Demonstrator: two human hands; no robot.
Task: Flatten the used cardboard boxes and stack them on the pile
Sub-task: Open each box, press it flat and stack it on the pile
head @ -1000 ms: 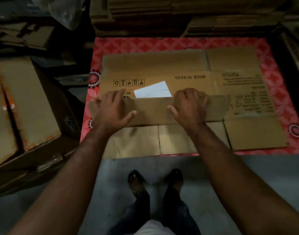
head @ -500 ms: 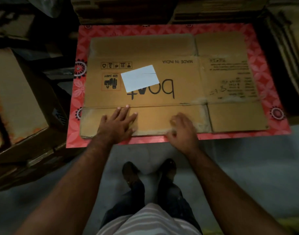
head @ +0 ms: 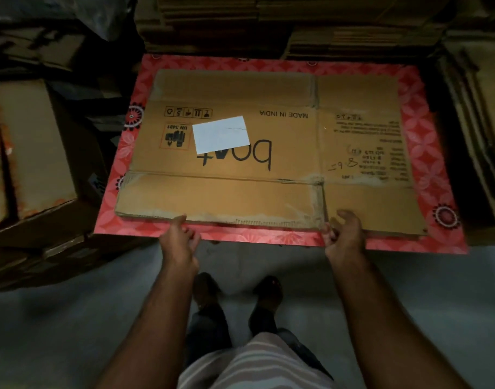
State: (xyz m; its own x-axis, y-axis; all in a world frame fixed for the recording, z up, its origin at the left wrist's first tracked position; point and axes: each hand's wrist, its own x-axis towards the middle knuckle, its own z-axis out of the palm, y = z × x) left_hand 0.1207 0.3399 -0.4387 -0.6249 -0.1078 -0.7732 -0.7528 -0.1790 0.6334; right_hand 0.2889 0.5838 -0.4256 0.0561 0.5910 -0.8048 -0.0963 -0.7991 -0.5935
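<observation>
A flattened brown cardboard box (head: 268, 164) with "boat" lettering and a white label lies face up on a red patterned sheet (head: 426, 153) that tops the pile. Its near flaps lie flat. My left hand (head: 179, 240) hovers at the box's near edge, thumb tip touching the edge and fingers relaxed. My right hand (head: 343, 234) sits at the near edge by the flap seam, thumb over the cardboard and fingers loosely curled, holding nothing that I can see.
An unflattened brown box (head: 30, 153) stands at the left. Stacks of flat cardboard (head: 297, 26) rise behind the pile, and more lean at the right (head: 482, 122). I stand on grey floor (head: 409, 290), my feet just short of the pile.
The raised near flap has been pushed down flat. Both hands have slid back from on top of the flap to the box's near edge.
</observation>
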